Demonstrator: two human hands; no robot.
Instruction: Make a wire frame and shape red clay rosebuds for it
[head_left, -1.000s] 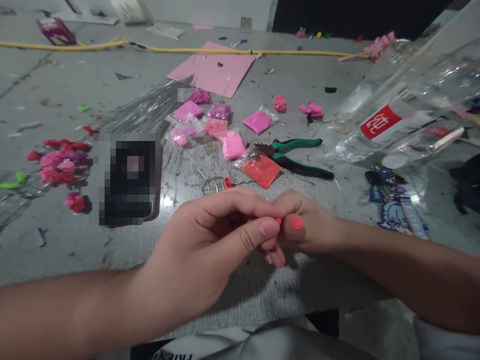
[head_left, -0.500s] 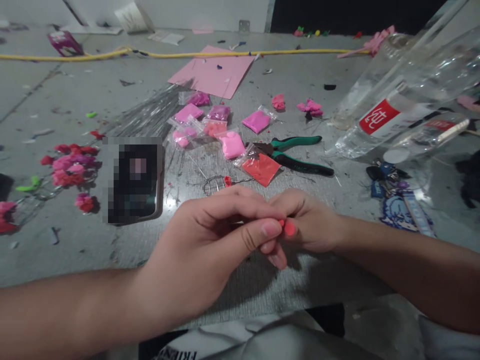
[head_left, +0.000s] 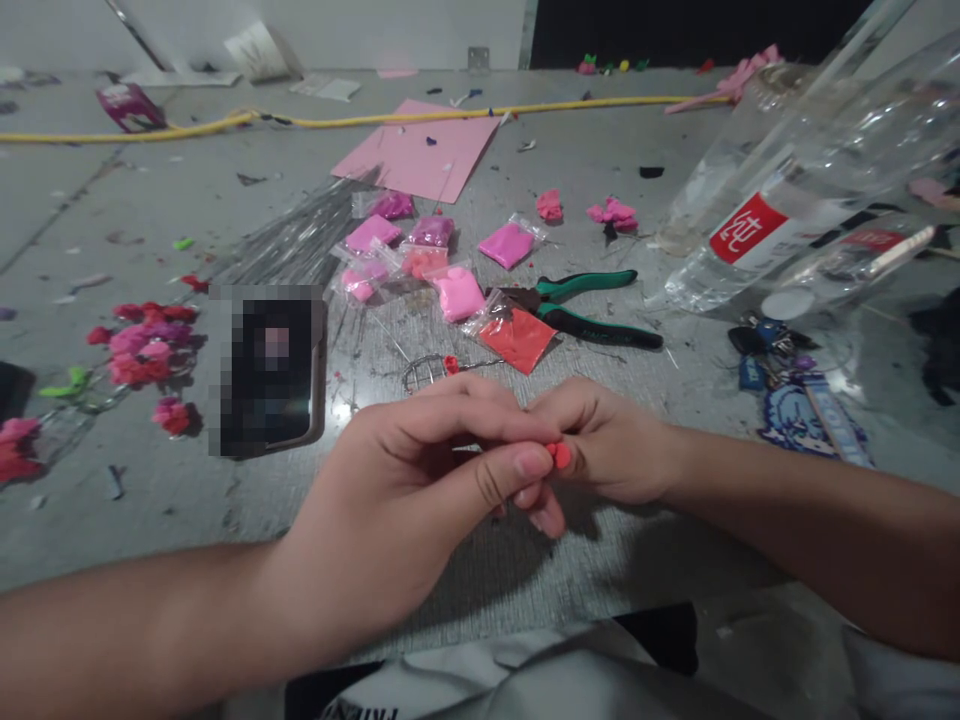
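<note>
My left hand and my right hand meet over the near part of the grey table. Their fingertips pinch a small red clay piece between them. Both hands have curled, closed fingers. Just beyond them lie a coiled wire with a red bit and an orange-red clay bag. Several bags of pink clay sit further back.
Green-handled pliers lie right of the bags. A phone rests at left, with small clay flowers beyond it. A clear plastic bottle lies at right above a keyring. A pink sheet and a yellow cable are at the back.
The red clay piece looked like a flat round disc a second ago; now it shows smaller, tucked closer between the fingertips. The hands stayed in place while the view shifted slightly.
</note>
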